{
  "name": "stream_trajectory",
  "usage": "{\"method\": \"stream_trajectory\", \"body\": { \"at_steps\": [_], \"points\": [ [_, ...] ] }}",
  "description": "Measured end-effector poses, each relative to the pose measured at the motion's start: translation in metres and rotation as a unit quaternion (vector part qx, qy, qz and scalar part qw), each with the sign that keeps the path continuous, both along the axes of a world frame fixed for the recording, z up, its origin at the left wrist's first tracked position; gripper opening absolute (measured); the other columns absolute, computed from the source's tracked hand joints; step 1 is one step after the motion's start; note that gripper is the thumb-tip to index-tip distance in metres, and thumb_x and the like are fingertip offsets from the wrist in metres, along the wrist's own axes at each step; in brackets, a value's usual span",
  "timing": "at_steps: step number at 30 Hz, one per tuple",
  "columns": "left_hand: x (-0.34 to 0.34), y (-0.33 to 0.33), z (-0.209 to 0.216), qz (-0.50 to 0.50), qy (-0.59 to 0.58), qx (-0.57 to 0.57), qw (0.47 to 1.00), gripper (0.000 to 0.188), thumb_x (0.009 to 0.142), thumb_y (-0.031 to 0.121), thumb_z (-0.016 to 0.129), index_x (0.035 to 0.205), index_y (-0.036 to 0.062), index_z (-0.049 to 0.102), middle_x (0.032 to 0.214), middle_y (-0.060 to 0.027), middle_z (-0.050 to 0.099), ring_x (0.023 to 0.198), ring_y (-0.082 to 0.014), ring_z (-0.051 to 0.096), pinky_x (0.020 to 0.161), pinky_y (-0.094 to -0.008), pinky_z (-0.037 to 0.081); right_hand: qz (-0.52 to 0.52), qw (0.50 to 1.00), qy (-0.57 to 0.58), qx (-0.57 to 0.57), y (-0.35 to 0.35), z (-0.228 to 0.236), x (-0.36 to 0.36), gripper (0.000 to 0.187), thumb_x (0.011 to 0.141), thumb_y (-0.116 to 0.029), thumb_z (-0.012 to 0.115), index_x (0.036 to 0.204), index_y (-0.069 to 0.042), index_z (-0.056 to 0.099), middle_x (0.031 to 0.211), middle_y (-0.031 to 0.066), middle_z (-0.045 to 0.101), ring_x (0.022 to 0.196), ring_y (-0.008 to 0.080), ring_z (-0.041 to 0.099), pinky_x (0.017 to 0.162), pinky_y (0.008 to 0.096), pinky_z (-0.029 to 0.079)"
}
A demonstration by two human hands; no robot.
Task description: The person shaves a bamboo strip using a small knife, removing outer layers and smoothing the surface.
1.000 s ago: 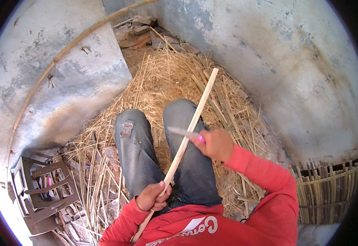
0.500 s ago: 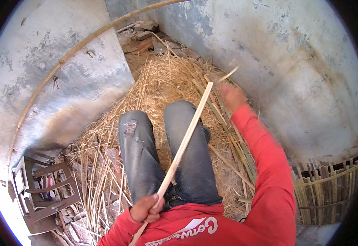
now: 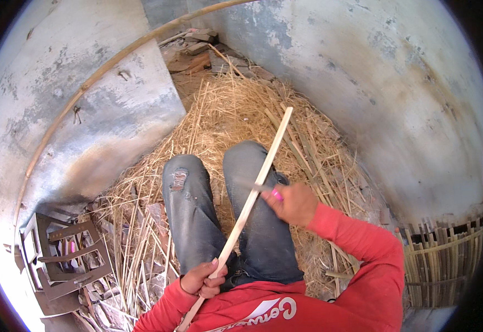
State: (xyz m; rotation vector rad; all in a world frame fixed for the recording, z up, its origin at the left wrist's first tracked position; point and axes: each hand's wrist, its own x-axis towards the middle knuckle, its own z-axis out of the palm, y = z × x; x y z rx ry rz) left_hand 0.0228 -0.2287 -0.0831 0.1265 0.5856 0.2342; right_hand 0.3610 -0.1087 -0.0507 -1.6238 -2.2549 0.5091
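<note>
A long pale bamboo strip (image 3: 274,145) slants from my lap up past my right knee, its far end over the straw. Near its lower end, my left hand (image 3: 203,280) is closed around it. My right hand (image 3: 295,205) grips a knife (image 3: 277,195) with a bright pink part showing at the fist. The blade is smeared by motion and crosses the strip about halfway along. Beneath the strip are my legs in torn jeans (image 3: 191,210).
Shavings and straw (image 3: 225,110) cover the floor ahead. Split bamboo lengths (image 3: 313,171) lie at right, loose thin strips (image 3: 142,249) at left. A brown slatted frame (image 3: 75,254) stands at left, a bamboo slat fence (image 3: 446,260) at right. Walls close in both sides; bricks (image 3: 200,39) lie far back.
My right hand has come back from the far right, down and left to the middle of the strip. The pale sliver near it earlier is no longer there. My left hand keeps its hold.
</note>
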Motion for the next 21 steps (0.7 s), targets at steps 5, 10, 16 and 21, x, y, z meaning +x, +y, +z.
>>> {"method": "stream_trajectory", "body": {
  "at_steps": [5,10,16,21],
  "points": [
    [0.006,0.007,-0.002,-0.003,-0.031,-0.007,0.999,0.043,0.111,0.054,0.041,0.092,0.0151,0.044,0.062,0.0067,0.030,0.043,-0.0043,0.019,0.037,-0.0258,0.014,0.001,0.999,-0.019,0.049,-0.001,-0.008,0.002,0.063,0.104,-0.059,0.048,0.079,-0.006,0.070,0.059,0.0227,0.062,0.054,0.0438,0.064,0.054,0.0538,0.052],
    [-0.002,-0.014,0.006,0.014,-0.050,-0.047,0.998,0.043,0.111,0.053,0.041,0.093,0.0138,0.043,0.062,0.0061,0.029,0.043,-0.0041,0.018,0.038,-0.0253,0.014,-0.101,0.987,-0.034,0.123,0.070,-0.019,0.062,0.065,0.107,-0.056,0.046,0.070,-0.005,0.066,0.061,0.0232,0.061,0.058,0.0428,0.064,0.057,0.0533,0.050],
    [-0.010,-0.026,-0.006,0.021,-0.127,-0.101,0.986,0.042,0.113,0.050,0.039,0.095,0.0123,0.044,0.063,0.0048,0.031,0.043,-0.0045,0.020,0.036,-0.0253,0.013,-0.242,0.950,-0.140,0.139,0.180,-0.068,0.181,0.065,0.108,-0.056,0.040,0.097,-0.004,0.078,0.076,0.0262,0.067,0.067,0.0466,0.065,0.063,0.0555,0.051],
    [-0.021,-0.056,-0.023,0.070,-0.193,-0.151,0.967,0.042,0.113,0.050,0.038,0.094,0.0133,0.043,0.058,0.0044,0.032,0.041,-0.0054,0.023,0.035,-0.0254,0.015,-0.290,0.944,-0.007,0.156,0.166,-0.044,0.165,0.075,0.108,-0.059,0.041,0.077,0.002,0.073,0.069,0.0269,0.066,0.070,0.0470,0.067,0.066,0.0551,0.049]
  ]
}}
